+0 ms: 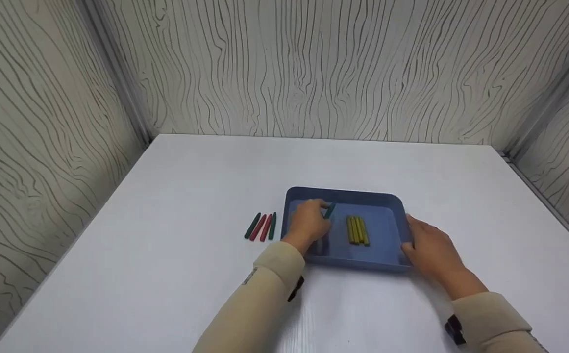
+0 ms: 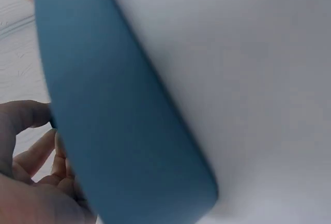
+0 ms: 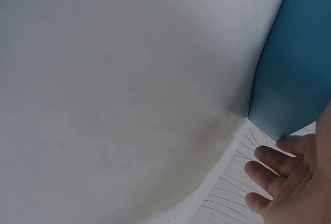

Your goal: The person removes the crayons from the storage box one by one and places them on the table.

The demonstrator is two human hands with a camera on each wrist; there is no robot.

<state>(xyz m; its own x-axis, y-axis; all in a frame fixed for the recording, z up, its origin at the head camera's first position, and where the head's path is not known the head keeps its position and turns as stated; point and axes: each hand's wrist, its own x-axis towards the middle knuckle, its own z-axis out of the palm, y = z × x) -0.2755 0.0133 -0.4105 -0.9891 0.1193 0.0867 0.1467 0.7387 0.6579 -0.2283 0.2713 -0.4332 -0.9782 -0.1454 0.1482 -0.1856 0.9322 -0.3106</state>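
My left hand (image 1: 309, 220) reaches over the left half of a blue tray (image 1: 382, 255), pinching a dark green crayon (image 1: 330, 211) between thumb and fingers. In the left wrist view the tray's outer wall (image 2: 124, 115) hides most of that crayon. Several yellow crayons (image 1: 358, 230) lie side by side in the middle of the tray. My right hand (image 1: 433, 250) holds the tray's right side, thumb over the rim and fingers along the outside. The right wrist view has the fingers (image 3: 279, 162) beside a tray corner.
Left of the tray, two red crayons (image 1: 266, 228) and two green crayons (image 1: 272, 226) lie in a row on the white table (image 1: 191, 196). Panels with a wood-grain pattern (image 1: 294, 68) stand behind the table and at both sides.
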